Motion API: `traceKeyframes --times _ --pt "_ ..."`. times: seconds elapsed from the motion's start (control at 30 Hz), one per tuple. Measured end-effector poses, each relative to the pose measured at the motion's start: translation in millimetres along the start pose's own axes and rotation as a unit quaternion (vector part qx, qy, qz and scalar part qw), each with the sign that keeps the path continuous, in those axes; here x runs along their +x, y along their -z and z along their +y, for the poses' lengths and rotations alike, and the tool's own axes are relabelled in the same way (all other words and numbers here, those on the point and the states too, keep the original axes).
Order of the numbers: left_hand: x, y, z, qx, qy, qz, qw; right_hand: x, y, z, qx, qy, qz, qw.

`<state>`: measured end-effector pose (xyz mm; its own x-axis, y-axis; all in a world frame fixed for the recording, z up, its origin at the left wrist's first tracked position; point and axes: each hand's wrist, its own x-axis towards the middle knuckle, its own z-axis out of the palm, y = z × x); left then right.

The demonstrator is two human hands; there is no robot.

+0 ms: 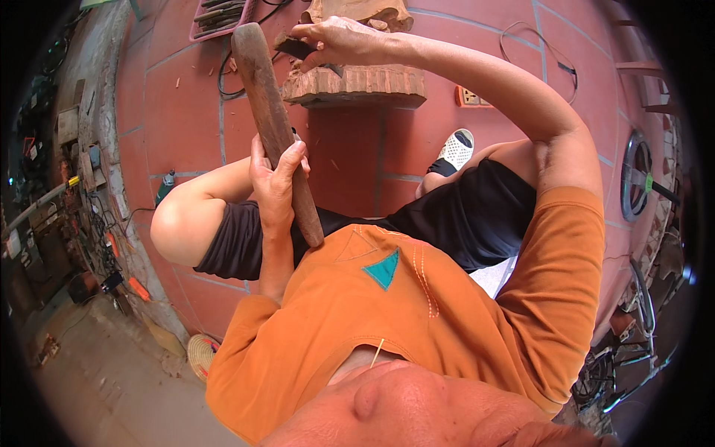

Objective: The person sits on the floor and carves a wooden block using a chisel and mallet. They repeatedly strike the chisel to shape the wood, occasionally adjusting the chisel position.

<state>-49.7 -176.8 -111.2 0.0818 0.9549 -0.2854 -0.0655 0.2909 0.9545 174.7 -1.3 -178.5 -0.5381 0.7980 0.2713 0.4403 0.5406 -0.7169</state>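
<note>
My left hand [277, 179] is closed around a long brown wooden mallet [262, 86], shaped like a worn club. The mallet stands slanted, thick end up and away from me, its narrow end near my orange shirt. Further off, my right hand [339, 41] pinches a short chisel-like tool [296, 48] with a dark flat part and a brown end. This hand is over a block of carved wood [357, 86] with a ridged near side. Mallet and tool are apart. The tool's working edge cannot be made out, and my right forearm covers part of the carving behind.
A pink tray [211, 32] of carving tools lies beyond the mallet. Black cable [226, 88] curls beside the carving, and an orange socket box [471, 97] sits to its right. Wood chips dot the red tiles [179, 89]. A round fan [637, 177] stands at the right.
</note>
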Motion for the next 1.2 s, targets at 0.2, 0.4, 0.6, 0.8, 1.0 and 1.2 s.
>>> traceKeyframes --times 0.2,0.4,0.6,0.8,1.0,1.2 --pt "6.0 2.6 -9.9 0.006 0.012 0.011 1.0 -3.7 2.3 -1.2 -0.003 -0.025 -0.035 0.999" --pt "7.0 2.3 -14.9 0.002 0.023 0.009 1.0 -2.6 -2.8 1.6 -0.001 -0.01 -0.014 1.0" --pt "7.7 -1.5 -14.4 0.021 0.005 0.012 1.0 -1.8 -4.3 -0.9 -0.014 -0.002 -0.018 1.0" --pt "7.7 0.0 -16.0 0.031 0.001 0.018 0.999 -0.6 5.5 -10.0 -0.014 -0.002 -0.049 0.999" --pt "6.9 -0.4 -15.4 0.035 0.004 0.016 0.999 -1.3 10.2 -18.4 0.007 -0.044 -0.077 0.996" --pt "5.2 -3.9 -7.1 0.034 -0.019 0.027 0.999 -3.5 8.5 -16.6 0.027 -0.042 -0.078 0.996"
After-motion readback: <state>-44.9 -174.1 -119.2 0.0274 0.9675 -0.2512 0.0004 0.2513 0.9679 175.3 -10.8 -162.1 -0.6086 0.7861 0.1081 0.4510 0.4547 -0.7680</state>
